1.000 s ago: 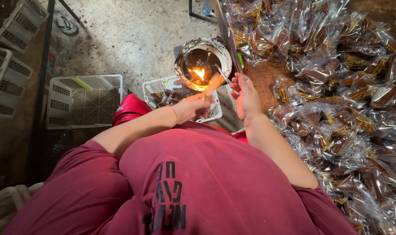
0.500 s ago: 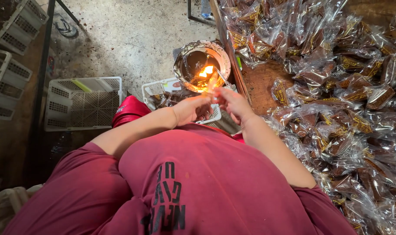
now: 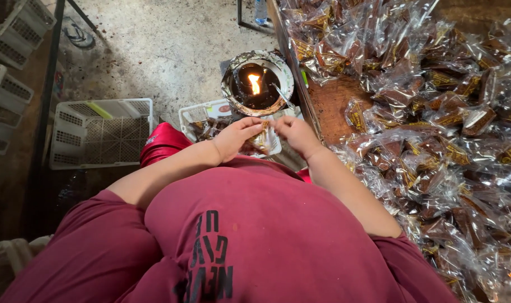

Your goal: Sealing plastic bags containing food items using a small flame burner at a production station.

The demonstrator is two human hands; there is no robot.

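My left hand [image 3: 236, 137] and my right hand [image 3: 293, 134] meet in front of my chest, both pinching one small clear packet [image 3: 264, 136] with a brown sweet inside. Just beyond the packet burns a small flame [image 3: 255, 84] in a round foil-lined bowl [image 3: 229, 87]. A thin metal rod [image 3: 280, 93] rests across the bowl's right rim. Under my hands stands a small white basket [image 3: 195, 114] with several brown sweets in it.
The wooden table [image 3: 329, 104] on my right is heaped with several clear-wrapped brown sweets [image 3: 435, 112]. An empty white plastic crate [image 3: 101, 132] lies on the concrete floor at left, with more crates [image 3: 8, 33] at the far left. A sandal [image 3: 76, 33] lies farther off.
Both hands have drawn back from the flame toward my chest, bringing the packet with them. The view has shifted slightly.
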